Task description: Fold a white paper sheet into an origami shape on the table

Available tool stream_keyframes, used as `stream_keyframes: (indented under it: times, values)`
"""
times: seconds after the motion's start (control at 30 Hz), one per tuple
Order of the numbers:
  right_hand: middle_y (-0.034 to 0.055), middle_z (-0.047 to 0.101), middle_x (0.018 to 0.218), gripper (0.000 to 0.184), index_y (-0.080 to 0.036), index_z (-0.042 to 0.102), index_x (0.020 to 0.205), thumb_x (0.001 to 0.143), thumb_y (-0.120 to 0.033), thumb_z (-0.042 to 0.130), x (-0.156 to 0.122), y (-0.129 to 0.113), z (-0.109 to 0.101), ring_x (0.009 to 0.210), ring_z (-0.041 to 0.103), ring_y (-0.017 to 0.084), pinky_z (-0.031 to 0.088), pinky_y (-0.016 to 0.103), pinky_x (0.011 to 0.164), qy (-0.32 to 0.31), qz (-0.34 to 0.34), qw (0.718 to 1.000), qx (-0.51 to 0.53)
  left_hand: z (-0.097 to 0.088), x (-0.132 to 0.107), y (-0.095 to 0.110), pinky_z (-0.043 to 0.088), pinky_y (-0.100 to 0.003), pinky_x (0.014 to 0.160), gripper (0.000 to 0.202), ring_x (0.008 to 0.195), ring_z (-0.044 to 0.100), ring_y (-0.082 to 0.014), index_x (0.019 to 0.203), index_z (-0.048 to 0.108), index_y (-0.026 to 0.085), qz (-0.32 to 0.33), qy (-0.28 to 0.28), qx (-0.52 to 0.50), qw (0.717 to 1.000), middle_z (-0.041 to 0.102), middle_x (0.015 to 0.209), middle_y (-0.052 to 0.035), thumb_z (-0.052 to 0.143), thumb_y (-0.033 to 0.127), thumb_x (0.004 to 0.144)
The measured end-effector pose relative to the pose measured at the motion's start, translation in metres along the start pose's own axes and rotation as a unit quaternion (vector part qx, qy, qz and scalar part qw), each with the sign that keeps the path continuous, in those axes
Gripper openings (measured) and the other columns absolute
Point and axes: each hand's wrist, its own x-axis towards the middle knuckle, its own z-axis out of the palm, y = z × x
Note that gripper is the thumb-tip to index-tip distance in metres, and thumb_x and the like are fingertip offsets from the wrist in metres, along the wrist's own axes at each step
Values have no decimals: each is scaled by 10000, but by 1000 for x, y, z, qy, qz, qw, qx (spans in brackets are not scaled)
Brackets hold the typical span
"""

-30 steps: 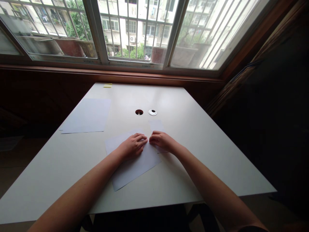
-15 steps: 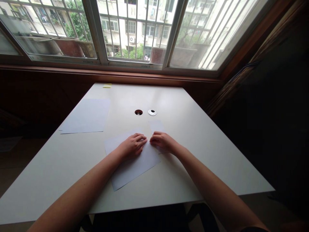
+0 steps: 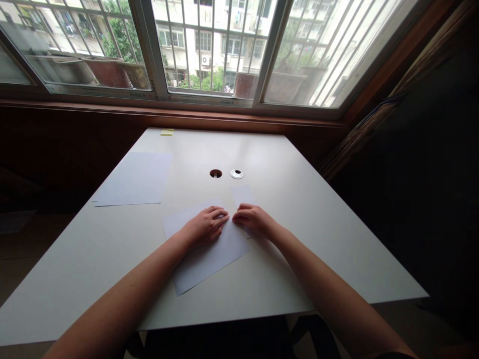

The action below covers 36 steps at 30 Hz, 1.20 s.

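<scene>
A white sheet of paper lies at a slant on the table in front of me. My left hand rests flat on it, fingers stretched toward its right edge. Close by on the right, my right hand has its fingers curled and pinched together at that edge of the paper; the fingertips are partly hidden. A narrow strip of white paper reaches out from under my right hand, both beyond it and toward me. Whether strip and sheet are joined is hidden by the hand.
Another white sheet lies at the table's left edge. A yellow sticky note is at the far left corner. Beyond the hands are a round cable hole and its loose cover. A barred window stands behind the table.
Both hands keep practically the same position on the paper. The whole view has shifted very slightly.
</scene>
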Motion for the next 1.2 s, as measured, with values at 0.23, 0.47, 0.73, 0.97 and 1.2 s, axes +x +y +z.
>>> stream_keyframes:
  times: [0.23, 0.47, 0.73, 0.97, 1.2]
  values:
    - [46, 654, 848, 176, -229, 752, 880, 917, -193, 584, -2, -5, -2, 762, 618, 149, 471, 254, 729, 1, -32, 998, -48, -1, 0, 1, 461, -428, 1063, 406, 1234, 497, -257, 1315, 560, 174, 3, -2, 7, 1000, 603, 1253, -103, 498, 172, 913]
    - [55, 641, 837, 246, -228, 711, 849, 968, -184, 499, -9, -11, -9, 788, 568, 168, 446, 276, 730, -23, -78, 989, -127, 0, 0, 0, 453, -415, 1070, 388, 1239, 490, -256, 1302, 566, 155, 3, -6, 10, 1000, 601, 1258, -106, 482, 181, 925]
    - [67, 625, 874, 257, -222, 684, 1046, 992, -169, 439, -13, -7, -6, 795, 541, 182, 455, 291, 729, -22, -132, 972, -191, 1, -2, 0, 451, -434, 1073, 422, 1248, 491, -261, 1318, 549, 167, 3, -8, 8, 1000, 597, 1269, -105, 511, 168, 898]
    - [63, 599, 865, 238, -182, 657, 992, 992, -130, 424, -13, -12, -11, 806, 528, 176, 448, 286, 715, -44, -167, 948, -266, 3, -1, -1, 446, -424, 1081, 423, 1252, 488, -258, 1311, 556, 154, 3, -9, 6, 1000, 600, 1270, -106, 513, 158, 890]
    - [62, 598, 865, 240, -148, 627, 1116, 997, -127, 420, -16, -12, -13, 809, 537, 174, 460, 291, 707, -38, -201, 933, -297, 3, -2, -2, 453, -424, 1074, 417, 1247, 493, -260, 1307, 562, 150, 9, -8, 4, 1000, 610, 1259, -111, 516, 168, 892]
